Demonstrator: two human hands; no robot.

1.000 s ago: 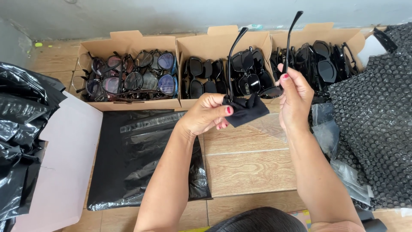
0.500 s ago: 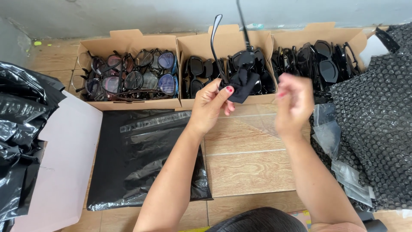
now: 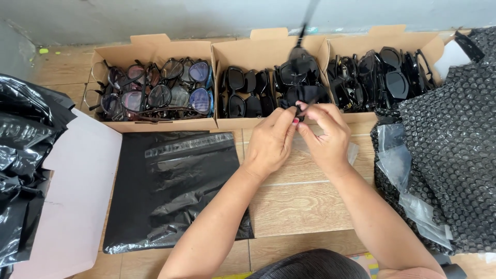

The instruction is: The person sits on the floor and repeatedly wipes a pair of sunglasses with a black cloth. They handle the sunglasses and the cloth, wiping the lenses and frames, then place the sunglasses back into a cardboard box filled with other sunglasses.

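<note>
I had both my left hand point(image 3: 271, 142) and right hand point(image 3: 324, 135) pinched on a pair of black sunglasses point(image 3: 302, 85), held up just above my fingertips, over the middle cardboard box point(image 3: 268, 44).

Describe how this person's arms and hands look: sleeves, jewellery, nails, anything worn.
Both forearms are bare as far as the picture shows, with no sleeves in view. The left hand and the right hand wear no gloves, and no rings, bracelets or watch can be seen. One fingernail of the left hand carries pinkish-red polish; the other nails are mostly hidden or too small to tell.
</note>
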